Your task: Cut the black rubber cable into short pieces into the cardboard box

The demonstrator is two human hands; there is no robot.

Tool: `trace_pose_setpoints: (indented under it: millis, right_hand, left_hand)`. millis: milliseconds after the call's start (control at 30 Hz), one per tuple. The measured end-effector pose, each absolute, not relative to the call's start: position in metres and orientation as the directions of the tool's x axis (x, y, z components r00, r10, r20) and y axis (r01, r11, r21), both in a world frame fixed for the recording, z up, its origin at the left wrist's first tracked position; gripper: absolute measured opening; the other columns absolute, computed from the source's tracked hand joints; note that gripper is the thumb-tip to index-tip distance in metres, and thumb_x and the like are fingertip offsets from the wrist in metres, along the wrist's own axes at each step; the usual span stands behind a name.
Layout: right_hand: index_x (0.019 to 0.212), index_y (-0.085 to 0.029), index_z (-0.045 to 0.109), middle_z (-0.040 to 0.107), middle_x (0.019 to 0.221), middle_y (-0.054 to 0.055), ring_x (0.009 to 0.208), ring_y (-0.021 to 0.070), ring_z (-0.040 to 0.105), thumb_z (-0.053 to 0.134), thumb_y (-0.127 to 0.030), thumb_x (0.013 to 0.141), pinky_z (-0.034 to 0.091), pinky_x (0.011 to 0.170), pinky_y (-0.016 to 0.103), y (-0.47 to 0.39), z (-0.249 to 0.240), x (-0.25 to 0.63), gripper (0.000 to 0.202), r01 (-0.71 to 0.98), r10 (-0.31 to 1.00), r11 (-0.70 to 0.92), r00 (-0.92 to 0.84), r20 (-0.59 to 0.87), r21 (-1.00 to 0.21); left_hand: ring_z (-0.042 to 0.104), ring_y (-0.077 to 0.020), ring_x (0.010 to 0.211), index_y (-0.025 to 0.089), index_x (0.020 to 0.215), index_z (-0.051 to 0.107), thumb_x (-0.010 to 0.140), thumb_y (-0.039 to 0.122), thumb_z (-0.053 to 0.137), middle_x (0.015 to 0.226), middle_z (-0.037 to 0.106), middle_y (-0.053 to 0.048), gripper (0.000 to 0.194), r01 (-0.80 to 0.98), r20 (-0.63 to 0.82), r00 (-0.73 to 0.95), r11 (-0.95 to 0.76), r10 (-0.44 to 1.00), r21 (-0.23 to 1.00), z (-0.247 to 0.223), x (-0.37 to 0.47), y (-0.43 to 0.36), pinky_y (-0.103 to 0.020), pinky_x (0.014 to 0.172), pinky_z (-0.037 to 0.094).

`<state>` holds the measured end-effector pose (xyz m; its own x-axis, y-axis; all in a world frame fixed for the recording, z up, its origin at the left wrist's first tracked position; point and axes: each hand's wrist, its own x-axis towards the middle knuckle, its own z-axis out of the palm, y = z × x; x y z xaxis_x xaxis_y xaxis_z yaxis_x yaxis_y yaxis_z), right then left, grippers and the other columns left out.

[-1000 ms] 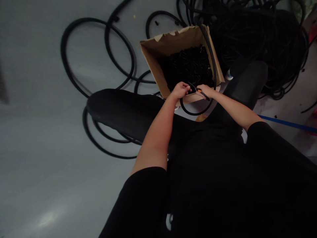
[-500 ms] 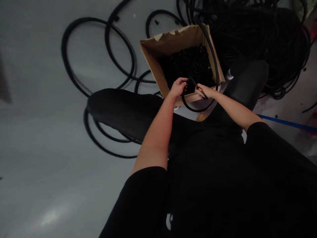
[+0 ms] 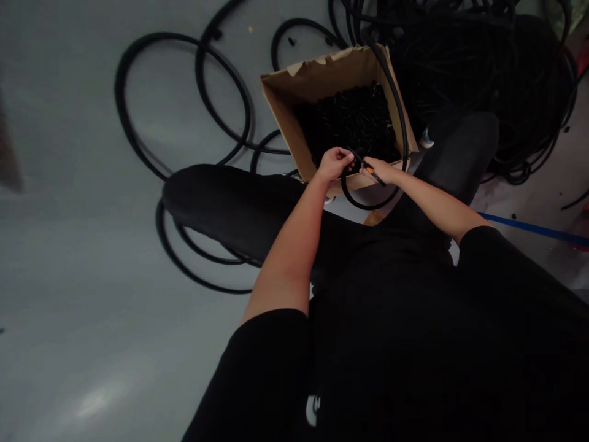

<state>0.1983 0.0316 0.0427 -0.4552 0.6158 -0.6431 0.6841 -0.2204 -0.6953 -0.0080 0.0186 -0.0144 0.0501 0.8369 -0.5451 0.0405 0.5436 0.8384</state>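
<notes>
My left hand (image 3: 334, 164) is closed at the near edge of a cardboard box (image 3: 280, 116), its fingers pinching a black rubber hose (image 3: 368, 207) close to the end. That hose loops below my hands and runs up over the box's right side. In my right hand (image 3: 381, 169) is a pair of scissors (image 3: 369, 169) with black and orange handles. Their blades point up and left, right beside my left fingertips; whether they touch the hose is too dark to tell. Many short black pieces (image 3: 350, 120) lie inside the box under my hands.
Large hose loops (image 3: 120, 92) lie on the grey floor at the left, partly under my leg. A big heap of black hose (image 3: 483, 73) sits at the upper right. A blue strap (image 3: 538, 229) stretches across the right, and a few small black bits (image 3: 291, 42) are scattered about.
My left hand has turned slightly and shifted a little down and right, toward the scissors. The scissors' blades have moved slightly left, and the hose loop below has shifted a little.
</notes>
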Motion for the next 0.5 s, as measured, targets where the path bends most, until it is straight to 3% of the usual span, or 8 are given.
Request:
trace_pose_setpoints:
  millis: [100,233,500]
  right_hand:
    - [0.101,-0.024,0.063,0.071,0.084,0.0,0.087,0.0224,0.067,0.072,-0.027,0.111,0.052,0.092,0.031,0.033,0.042,0.196,0.014,0.758,0.692,-0.158,-0.373,-0.618,-0.633]
    - [0.1,-0.022,0.068,0.07,0.079,0.0,0.08,0.0211,0.068,0.071,-0.028,0.115,0.049,0.085,0.029,0.035,0.044,0.197,0.017,0.78,0.684,-0.127,-0.379,-0.623,-0.613]
    - [0.104,-0.015,0.083,0.077,0.082,0.005,0.087,0.0246,0.074,0.076,-0.031,0.111,0.045,0.081,0.031,0.036,0.047,0.198,0.019,0.84,0.686,-0.021,-0.382,-0.619,-0.542]
  left_hand:
    - [0.071,-0.0174,0.077,0.025,0.101,0.059,0.095,0.031,0.103,0.082,0.071,0.001,0.044,0.012,-0.567,0.032,0.567,0.823,0.824,-0.014,-0.007,0.018,-0.028,0.075,0.058]
    - [0.071,-0.0178,0.074,0.025,0.108,0.061,0.093,0.024,0.102,0.084,0.074,0.0,0.044,0.06,-0.61,0.023,0.608,0.792,0.792,-0.017,-0.009,0.018,-0.029,0.075,0.057]
    - [0.061,-0.0153,0.066,0.025,0.099,0.061,0.09,0.021,0.093,0.08,0.073,0.0,0.034,0.166,-0.554,-0.042,0.552,0.832,0.817,-0.03,-0.009,0.018,-0.028,0.071,0.054]
